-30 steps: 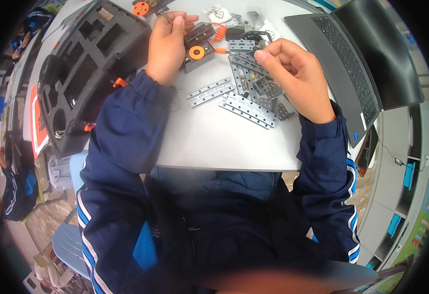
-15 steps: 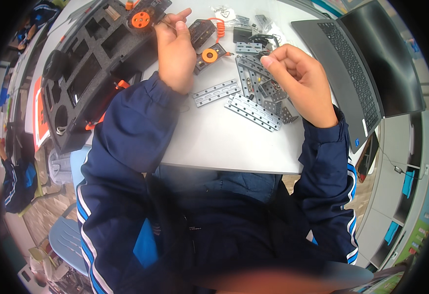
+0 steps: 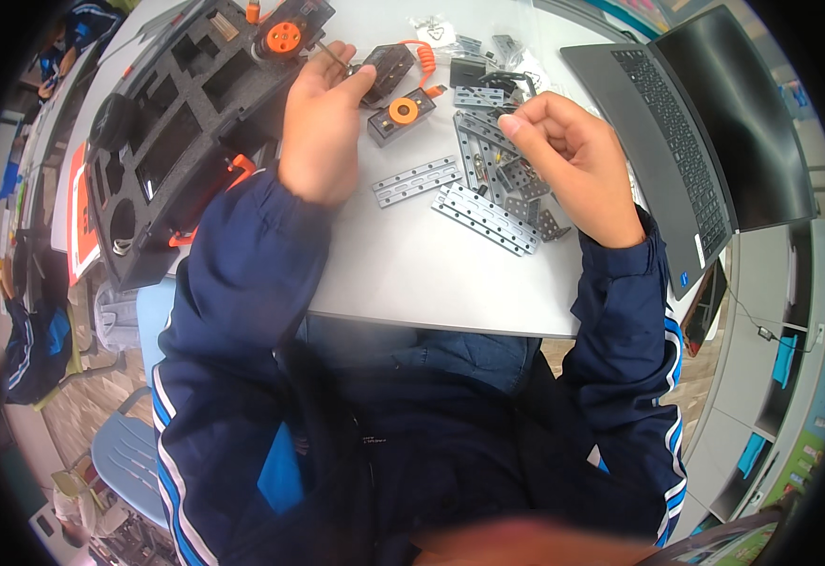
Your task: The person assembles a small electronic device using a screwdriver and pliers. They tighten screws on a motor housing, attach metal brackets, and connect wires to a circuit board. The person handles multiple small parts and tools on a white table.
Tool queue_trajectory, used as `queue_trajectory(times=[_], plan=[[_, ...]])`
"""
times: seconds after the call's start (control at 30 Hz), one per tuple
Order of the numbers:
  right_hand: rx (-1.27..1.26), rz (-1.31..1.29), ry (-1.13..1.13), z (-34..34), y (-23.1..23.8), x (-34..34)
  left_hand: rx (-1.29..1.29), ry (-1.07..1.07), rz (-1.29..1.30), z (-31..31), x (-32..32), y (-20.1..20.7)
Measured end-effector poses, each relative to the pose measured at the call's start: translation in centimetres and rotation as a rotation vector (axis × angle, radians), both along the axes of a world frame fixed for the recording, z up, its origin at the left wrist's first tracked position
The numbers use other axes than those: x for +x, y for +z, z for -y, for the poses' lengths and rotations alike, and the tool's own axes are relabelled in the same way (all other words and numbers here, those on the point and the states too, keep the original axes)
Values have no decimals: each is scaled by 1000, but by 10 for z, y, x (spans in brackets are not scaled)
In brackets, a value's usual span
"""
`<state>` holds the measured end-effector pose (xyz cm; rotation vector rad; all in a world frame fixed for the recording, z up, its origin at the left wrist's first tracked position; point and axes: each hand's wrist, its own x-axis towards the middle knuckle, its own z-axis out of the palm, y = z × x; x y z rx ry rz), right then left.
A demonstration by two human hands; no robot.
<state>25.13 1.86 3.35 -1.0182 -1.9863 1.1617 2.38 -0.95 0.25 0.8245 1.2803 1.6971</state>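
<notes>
My left hand (image 3: 323,137) is raised over the left part of the table, its fingers curled around a thin dark rod (image 3: 333,57). Close by stand a black box-shaped module (image 3: 389,74) with a coiled orange cable and a dark motor block with an orange ring (image 3: 403,110). Over the pile of metal parts, my right hand (image 3: 577,160) has thumb and index finger pinched together; what they hold, if anything, cannot be made out. Below it lie perforated grey beams (image 3: 488,217) and dark brackets (image 3: 518,174). Another slotted beam (image 3: 417,181) rests apart to the left.
On the left lies a black case with cut-out foam (image 3: 162,123), orange latches at its edge and a module with an orange wheel (image 3: 282,38) at its far end. An open laptop (image 3: 676,141) stands at the right. Small plastic bags (image 3: 431,33) lie at the back.
My left hand has drawn back slightly toward me and to the left, and its raised fingers have curled in. My right hand has hardly moved. The orange-ringed motor block now shows more fully.
</notes>
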Motion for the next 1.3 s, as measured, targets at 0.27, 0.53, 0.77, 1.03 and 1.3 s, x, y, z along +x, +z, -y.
queue_trajectory(times=[0.27, 0.53, 0.77, 1.03, 1.3], plan=[[8, 7, 17, -1, 0, 2, 6, -55, 180, 62, -6, 20], [14, -7, 44, -9, -5, 6, 318, -320, -1041, 42, -3, 46], [-34, -48, 51, -20, -3, 16, 676, -100, -1469, -5, 10, 28], [-59, -113, 99, -16, 0, 17, 813, 75, -1514, 4, 8, 25], [157, 8, -1, -16, 0, 19, 870, 91, -1561, 8, 5, 19]])
